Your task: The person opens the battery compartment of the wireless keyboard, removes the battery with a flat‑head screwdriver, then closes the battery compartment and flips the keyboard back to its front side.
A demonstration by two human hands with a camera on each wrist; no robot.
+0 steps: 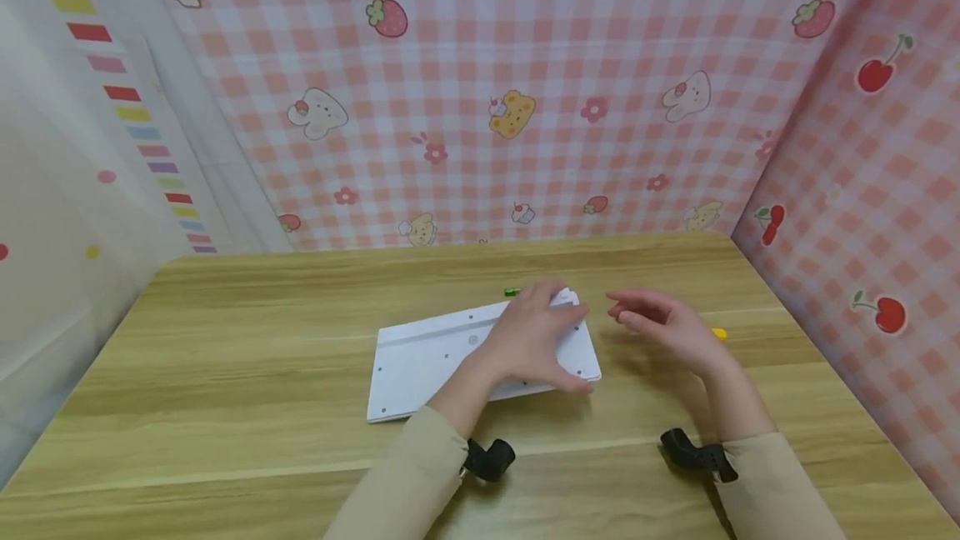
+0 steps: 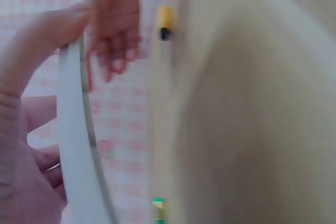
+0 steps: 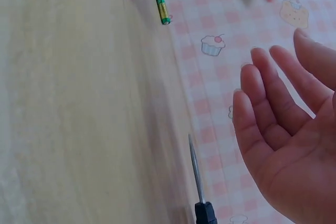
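A flat white keyboard (image 1: 420, 365) shows its underside, dotted with small dark screw holes. My left hand (image 1: 528, 340) spans its right end, thumb at the near edge and fingers at the far edge. In the left wrist view, the keyboard (image 2: 79, 129) stands edge-on between thumb and fingers, above the table. To the right of the keyboard's end, my right hand (image 1: 667, 327) hovers, holding nothing. Its fingers (image 3: 268, 98) are loosely bent in the right wrist view.
A green and gold battery (image 3: 163, 9) lies on the table behind the keyboard. Right of my right hand is a screwdriver (image 3: 197, 177) with a yellow and black handle, mostly hidden in the head view. Patterned cloth (image 1: 450, 65) hangs along the wooden table's (image 1: 225, 373) back edge.
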